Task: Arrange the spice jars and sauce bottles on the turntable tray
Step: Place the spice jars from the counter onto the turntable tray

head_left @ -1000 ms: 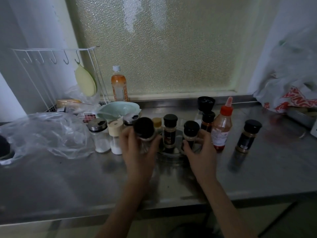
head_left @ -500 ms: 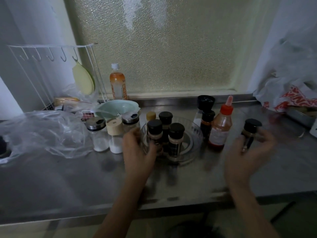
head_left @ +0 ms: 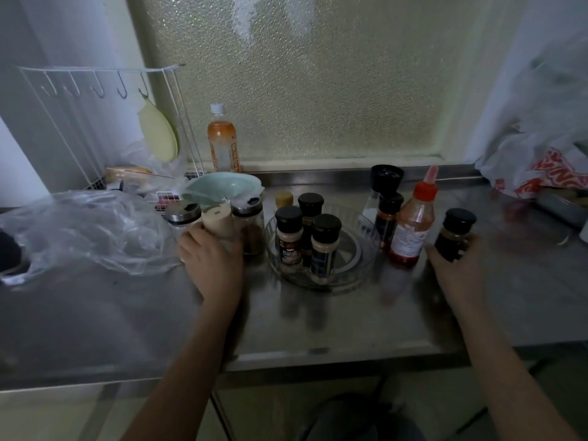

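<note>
A clear round turntable tray (head_left: 366, 249) sits mid-counter with three black-capped spice jars (head_left: 324, 246) standing in its left half. My left hand (head_left: 211, 262) wraps the beige-capped jar (head_left: 219, 222), which stands between a steel-capped jar (head_left: 184, 214) and a brown-filled jar (head_left: 249, 227). My right hand (head_left: 455, 268) grips a dark black-capped jar (head_left: 455, 233) on the counter right of the tray. A red-capped sauce bottle (head_left: 413, 224), a black-capped red spice jar (head_left: 388, 218) and a tall black-capped bottle (head_left: 385, 183) stand beside the tray's right rim.
A small yellow-capped jar (head_left: 283, 198) stands behind the tray. A mint funnel (head_left: 222, 187), an orange drink bottle (head_left: 222, 144) and a white wire rack (head_left: 95, 122) are at the back left. Crumpled clear plastic (head_left: 86, 230) lies left; a printed bag (head_left: 541, 173) lies right.
My left hand left the tray and moved left onto the beige-capped jar. My right hand, blurred in motion before, has settled around the dark jar at the right.
</note>
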A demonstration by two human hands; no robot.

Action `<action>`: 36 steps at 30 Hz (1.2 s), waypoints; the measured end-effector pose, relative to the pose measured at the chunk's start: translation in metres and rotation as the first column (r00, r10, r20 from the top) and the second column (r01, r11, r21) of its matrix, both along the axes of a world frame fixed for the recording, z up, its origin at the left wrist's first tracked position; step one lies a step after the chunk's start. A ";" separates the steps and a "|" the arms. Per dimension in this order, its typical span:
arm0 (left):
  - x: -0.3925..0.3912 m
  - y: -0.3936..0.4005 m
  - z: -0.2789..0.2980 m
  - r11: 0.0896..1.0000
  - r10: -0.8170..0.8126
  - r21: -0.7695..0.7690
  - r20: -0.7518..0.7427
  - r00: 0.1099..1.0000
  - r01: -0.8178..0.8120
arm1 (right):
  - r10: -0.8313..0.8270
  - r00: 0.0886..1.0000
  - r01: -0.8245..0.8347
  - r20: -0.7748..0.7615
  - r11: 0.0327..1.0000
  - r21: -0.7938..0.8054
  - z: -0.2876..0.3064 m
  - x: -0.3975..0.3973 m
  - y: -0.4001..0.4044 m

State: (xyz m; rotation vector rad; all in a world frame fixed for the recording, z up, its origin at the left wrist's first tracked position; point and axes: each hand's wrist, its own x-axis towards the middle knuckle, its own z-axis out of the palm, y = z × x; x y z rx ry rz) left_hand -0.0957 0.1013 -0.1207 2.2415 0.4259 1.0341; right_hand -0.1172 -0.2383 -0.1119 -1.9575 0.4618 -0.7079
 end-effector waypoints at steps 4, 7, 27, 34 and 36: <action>-0.001 0.001 0.001 0.999 0.009 -0.036 0.014 1.000 -0.009 | -0.091 0.992 0.089 0.090 0.996 0.027 0.001 -0.006 0.006; -0.005 -0.002 0.004 0.999 -0.009 -0.048 0.102 0.995 0.014 | -0.227 0.903 0.184 0.365 0.972 0.148 0.007 -0.027 0.030; -0.002 -0.032 0.034 0.834 -0.525 -0.078 0.197 0.828 0.547 | 0.365 0.926 -0.336 0.099 0.914 -0.226 -0.001 -0.005 0.102; 0.008 -0.031 0.030 0.794 -0.605 -0.013 0.081 0.792 0.608 | 0.382 0.919 -0.357 0.093 0.909 -0.215 -0.001 -0.007 0.103; 0.008 -0.030 0.026 0.806 -0.592 0.016 0.057 0.804 0.592 | 0.396 0.915 -0.374 0.081 0.905 -0.203 0.000 -0.007 0.102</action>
